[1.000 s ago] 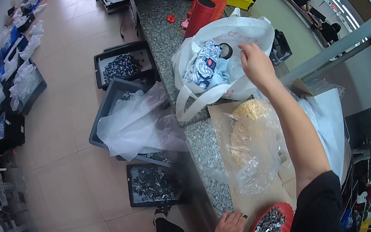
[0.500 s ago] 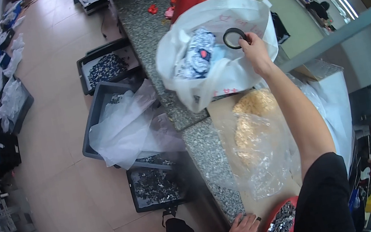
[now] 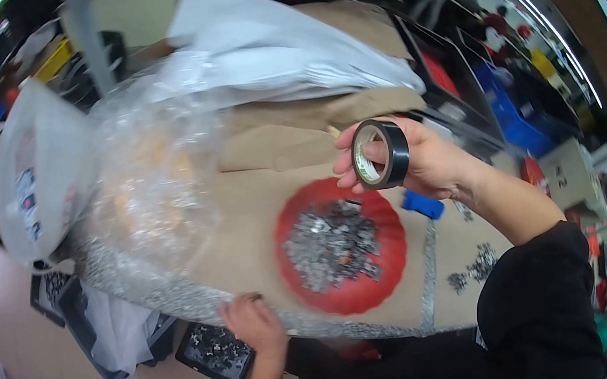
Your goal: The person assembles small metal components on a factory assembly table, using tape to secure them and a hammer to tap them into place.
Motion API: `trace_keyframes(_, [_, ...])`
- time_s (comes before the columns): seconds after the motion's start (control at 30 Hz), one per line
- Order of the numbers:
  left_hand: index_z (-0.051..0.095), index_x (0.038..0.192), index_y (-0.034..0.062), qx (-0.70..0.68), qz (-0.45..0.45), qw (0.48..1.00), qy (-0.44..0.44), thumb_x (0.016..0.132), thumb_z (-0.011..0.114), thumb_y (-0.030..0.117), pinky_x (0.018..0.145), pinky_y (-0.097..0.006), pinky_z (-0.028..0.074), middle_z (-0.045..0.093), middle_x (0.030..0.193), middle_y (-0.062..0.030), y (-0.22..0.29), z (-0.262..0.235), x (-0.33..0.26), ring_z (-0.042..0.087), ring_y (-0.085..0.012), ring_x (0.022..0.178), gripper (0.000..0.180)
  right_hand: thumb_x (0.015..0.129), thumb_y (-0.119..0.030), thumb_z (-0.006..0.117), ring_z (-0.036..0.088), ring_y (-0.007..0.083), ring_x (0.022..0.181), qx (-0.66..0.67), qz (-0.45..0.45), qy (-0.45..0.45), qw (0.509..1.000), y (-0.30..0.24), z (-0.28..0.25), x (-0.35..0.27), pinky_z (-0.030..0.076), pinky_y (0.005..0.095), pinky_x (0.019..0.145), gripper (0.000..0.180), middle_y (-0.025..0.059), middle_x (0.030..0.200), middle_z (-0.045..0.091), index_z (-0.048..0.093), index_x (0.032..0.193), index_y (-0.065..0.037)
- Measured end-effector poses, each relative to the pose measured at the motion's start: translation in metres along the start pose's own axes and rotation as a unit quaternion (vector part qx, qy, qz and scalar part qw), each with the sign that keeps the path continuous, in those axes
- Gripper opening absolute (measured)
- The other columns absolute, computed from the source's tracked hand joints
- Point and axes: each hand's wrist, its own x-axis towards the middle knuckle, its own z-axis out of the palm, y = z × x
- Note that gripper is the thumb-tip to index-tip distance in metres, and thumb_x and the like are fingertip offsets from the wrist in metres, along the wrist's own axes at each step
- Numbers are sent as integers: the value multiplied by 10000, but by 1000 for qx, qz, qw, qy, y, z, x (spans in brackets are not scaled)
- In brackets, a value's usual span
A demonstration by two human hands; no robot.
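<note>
My right hand (image 3: 436,164) grips a roll of black tape (image 3: 398,153) above the worktable, with my thumb through its core. Below and to the left of it lies a red scalloped bowl (image 3: 307,294) heaped with small grey and dark metal-looking pieces (image 3: 330,248). At the table's near edge rests my left hand (image 3: 256,328), slightly blurred, its fingers loosely spread with nothing seen in them. Beside the bowl, under my right wrist, sits a small blue object (image 3: 423,204) whose kind I cannot make out.
Clear plastic bags (image 3: 148,184) with yellowish contents lie left on brown paper (image 3: 240,200). Beyond is a white sheet-like bag (image 3: 255,52); a white carrier bag (image 3: 44,170) stands far left. Small dark pieces (image 3: 483,262) lie right. Bins (image 3: 215,355) sit below the table edge.
My view has swung right, from the white carrier bag to the red bowl. My right hand has brought the tape roll from over that bag to above the bowl's side.
</note>
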Motion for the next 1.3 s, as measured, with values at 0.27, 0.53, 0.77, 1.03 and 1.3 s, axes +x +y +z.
trace_keyframes(0.27, [494,858,-56,-72,-42,994,65,896,384,164,816,-367,401,535,810,-163,-12,3,-7,513,-292,763,249,877,-119,424,610,217,815,208,12,208,956,124,-105,-210,531,273,695,258,192,929,578,461,1064,56])
trace_keyframes(0.53, [495,934,-23,-389,-10,921,-12,865,476,93,683,-240,430,549,847,-66,189,-5,-83,525,-111,777,136,884,-130,415,620,197,770,373,-66,269,886,229,-104,-350,520,261,632,227,177,917,590,478,1036,26])
trace_keyframes(0.77, [496,1017,4,-483,47,757,-437,746,617,25,581,-181,418,572,863,-31,348,27,-202,485,-43,643,298,869,-156,478,588,131,675,440,-177,317,822,298,-81,-406,431,209,504,176,153,898,599,508,970,-15])
trace_keyframes(1.03, [407,1099,-9,-359,159,749,-534,762,591,-20,619,-186,435,581,955,-98,378,33,-238,494,-51,692,385,849,-189,531,575,108,686,359,-180,321,858,321,-78,-452,424,183,510,226,49,870,573,502,1011,-34])
trace_keyframes(1.3, [348,1134,4,-393,156,697,-578,791,524,-57,739,-227,460,563,1019,-127,386,46,-243,552,-118,859,391,797,-29,519,529,99,807,158,-251,404,865,323,-93,-487,421,192,614,328,77,1029,498,444,1116,-6])
